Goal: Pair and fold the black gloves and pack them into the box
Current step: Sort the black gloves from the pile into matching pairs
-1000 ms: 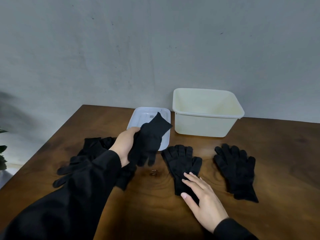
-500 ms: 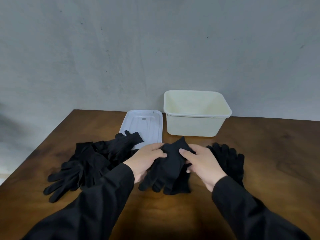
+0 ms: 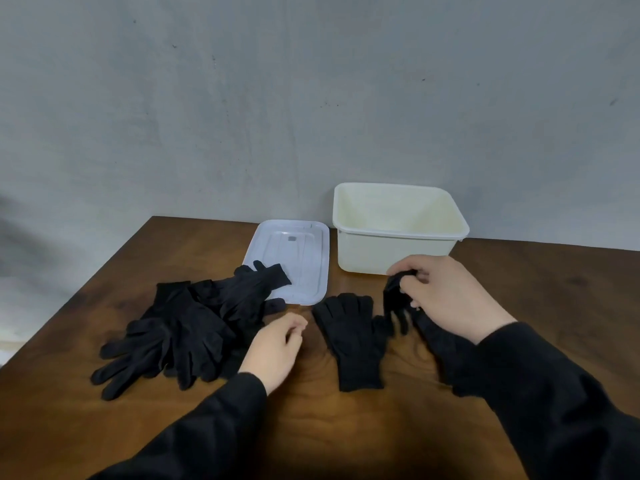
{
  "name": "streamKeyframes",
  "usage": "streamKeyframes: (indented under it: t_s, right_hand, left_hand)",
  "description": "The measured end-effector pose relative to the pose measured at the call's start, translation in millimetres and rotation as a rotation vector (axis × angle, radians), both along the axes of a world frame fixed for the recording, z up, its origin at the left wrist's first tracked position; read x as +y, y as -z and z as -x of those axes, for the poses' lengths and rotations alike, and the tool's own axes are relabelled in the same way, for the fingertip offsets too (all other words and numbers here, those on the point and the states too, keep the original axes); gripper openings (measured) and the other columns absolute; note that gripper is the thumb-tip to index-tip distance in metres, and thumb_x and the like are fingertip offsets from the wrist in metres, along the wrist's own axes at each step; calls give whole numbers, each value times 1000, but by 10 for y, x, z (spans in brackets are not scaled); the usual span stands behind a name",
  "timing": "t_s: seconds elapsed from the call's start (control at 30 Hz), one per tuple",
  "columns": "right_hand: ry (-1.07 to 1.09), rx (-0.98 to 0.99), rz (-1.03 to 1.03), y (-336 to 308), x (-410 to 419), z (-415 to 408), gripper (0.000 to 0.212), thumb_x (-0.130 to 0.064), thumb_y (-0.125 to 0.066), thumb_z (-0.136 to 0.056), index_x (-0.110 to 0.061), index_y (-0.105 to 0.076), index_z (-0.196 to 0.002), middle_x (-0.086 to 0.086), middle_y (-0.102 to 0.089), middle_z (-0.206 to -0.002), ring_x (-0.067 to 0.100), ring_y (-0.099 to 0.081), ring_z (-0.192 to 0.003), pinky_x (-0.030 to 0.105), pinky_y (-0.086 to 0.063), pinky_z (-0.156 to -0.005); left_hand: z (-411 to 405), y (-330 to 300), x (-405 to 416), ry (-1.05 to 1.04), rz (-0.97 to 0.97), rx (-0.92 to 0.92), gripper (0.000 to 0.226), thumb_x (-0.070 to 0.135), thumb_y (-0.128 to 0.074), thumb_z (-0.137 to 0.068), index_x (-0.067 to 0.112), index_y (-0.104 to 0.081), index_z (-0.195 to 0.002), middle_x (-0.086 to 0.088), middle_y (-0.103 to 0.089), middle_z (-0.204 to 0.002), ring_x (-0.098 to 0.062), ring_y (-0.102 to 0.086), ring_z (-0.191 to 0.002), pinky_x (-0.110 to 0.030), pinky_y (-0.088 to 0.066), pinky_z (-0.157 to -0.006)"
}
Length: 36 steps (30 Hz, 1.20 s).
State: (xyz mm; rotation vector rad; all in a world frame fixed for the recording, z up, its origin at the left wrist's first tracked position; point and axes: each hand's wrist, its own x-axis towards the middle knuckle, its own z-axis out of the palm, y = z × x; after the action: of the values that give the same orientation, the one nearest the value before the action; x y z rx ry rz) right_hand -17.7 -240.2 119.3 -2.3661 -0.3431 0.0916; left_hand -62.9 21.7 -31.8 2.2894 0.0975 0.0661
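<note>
Both hands are over the wooden tabletop [image 3: 346, 427], each coming out of a black sleeve. On the right, the right hand [image 3: 446, 292] has its fingers curled round a black glove [image 3: 394, 299], pinching it near the top so that the glove's fingers hang down toward the wood; the lower part of this glove is hidden behind the hand and sleeve. On the left, the left hand [image 3: 277, 348] hovers low with its fingers loosely curled and holds nothing; whether it touches the wood cannot be told.

Between the two hands a single flat glove [image 3: 353, 344] lies on the tabletop, fingers pointing away from the person, cuff nearest. Left of the left hand sits a loose pile of gloves [image 3: 183, 323], overlapping one another, with one glove of the pile reaching onto the near corner of a white lid [image 3: 304, 247]. This lid lies flat just left of the cream box [image 3: 391, 251], which stands open at the back of the tabletop, close to the grey wall [image 3: 277, 98]. No glove shows inside the box.
</note>
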Motion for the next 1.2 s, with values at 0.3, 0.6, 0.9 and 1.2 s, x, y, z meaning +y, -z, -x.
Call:
streamKeyframes:
  t_s: [0.3, 0.6, 0.9, 1.2]
  right_hand:
    - [2, 4, 3, 5, 54, -175, 47, -11, -57, -90, -43, -51, -124, -11, -59, -102, 20, -68, -75, 41, -59, -76]
    - [76, -153, -93, -80, 289, -505, 22, -10, -58, -94, -29, -70, -95, -11, -69, -94, 9, -68, -83, 19, -47, -70]
    - [-63, -278, -8, 1016, 226, 243, 25, -9, -63, -92, -29, -69, -106, -19, -63, -109, -7, -56, -106, 16, -45, -97]
    - [-183, -352, 149, 1885, 117, 621, 27, -42, -52, -97, -29, -69, -114, -16, -49, -140, 4, -29, -144, 38, -32, -115]
  left_hand:
    - [93, 391, 13, 81, -425, -209, 37, 36, -43, -101, 25, -58, -133, 10, -48, -144, -7, -36, -136, -20, -12, -114]
    - [83, 415, 24, 68, -422, -241, 38, 37, -42, -100, 25, -59, -131, 10, -50, -143, -5, -37, -136, -17, -7, -113]
    - [64, 473, 43, 79, -419, -282, 32, 33, -47, -99, 24, -62, -127, 9, -53, -140, -5, -39, -134, -20, -16, -114]
    - [49, 504, 42, 73, -445, -285, 31, 32, -48, -99, 24, -64, -124, 10, -54, -140, -6, -40, -134, -23, -19, -115]
